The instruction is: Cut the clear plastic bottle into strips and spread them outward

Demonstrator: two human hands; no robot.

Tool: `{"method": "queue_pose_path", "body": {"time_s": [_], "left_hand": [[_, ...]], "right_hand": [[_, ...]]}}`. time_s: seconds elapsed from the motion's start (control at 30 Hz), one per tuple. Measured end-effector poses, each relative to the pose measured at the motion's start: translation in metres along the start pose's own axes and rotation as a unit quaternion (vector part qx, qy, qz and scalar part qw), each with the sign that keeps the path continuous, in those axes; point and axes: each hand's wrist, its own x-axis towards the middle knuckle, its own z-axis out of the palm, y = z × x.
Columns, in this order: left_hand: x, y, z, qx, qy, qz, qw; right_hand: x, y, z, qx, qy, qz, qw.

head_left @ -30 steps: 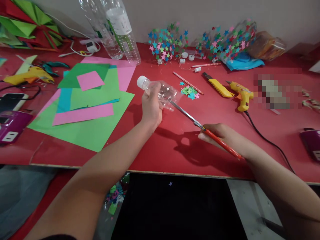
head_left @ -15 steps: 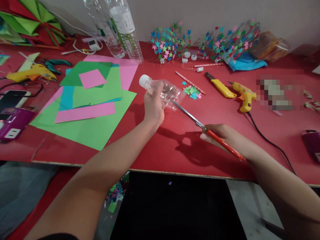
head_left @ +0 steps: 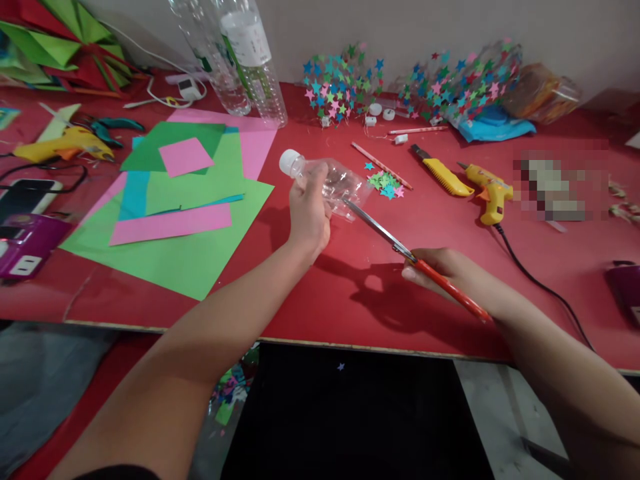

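Note:
My left hand [head_left: 311,212] is wrapped round a clear plastic bottle top [head_left: 345,185], its white cap [head_left: 289,162] pointing up and to the left. The lower end of the clear plastic looks cut off. In my right hand [head_left: 437,267] is a pair of scissors [head_left: 383,232] with long metal blades and red handles. The blade tips reach the cut edge of the plastic, and the blades look nearly closed; whether plastic lies between them I cannot tell. Small paper stars [head_left: 386,183] lie in a pile just beyond the bottle.
Sheets of coloured paper [head_left: 195,263] lie at left. A utility knife [head_left: 445,177] and a yellow glue gun [head_left: 493,193] with a trailing cord rest at right. Tall plastic bottles [head_left: 260,87] and star-covered clear pieces [head_left: 340,87] stand by the wall. The table edge [head_left: 350,345] runs close to me.
Almost nothing differs. The whole view has shifted very slightly; both hands, the bottle top and the scissors keep their places.

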Motion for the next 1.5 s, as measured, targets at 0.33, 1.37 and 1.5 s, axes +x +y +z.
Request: {"method": "queue_pose_path", "body": {"time_s": [0.33, 1.37, 1.5], "left_hand": [[-0.001, -0.002, -0.001, -0.01, -0.016, -0.003, 1.0], [0.004, -0.004, -0.002, 0.002, -0.022, 0.049, 0.999], [0.005, -0.004, -0.002, -0.001, -0.032, 0.064, 0.997]], "right_hand": [[0.0, 0.0, 0.0, 0.004, 0.001, -0.006, 1.0], [0.003, 0.001, 0.01, 0.027, 0.02, -0.022, 0.999], [0.003, 0.001, 0.012, 0.022, 0.018, -0.003, 1.0]]}}
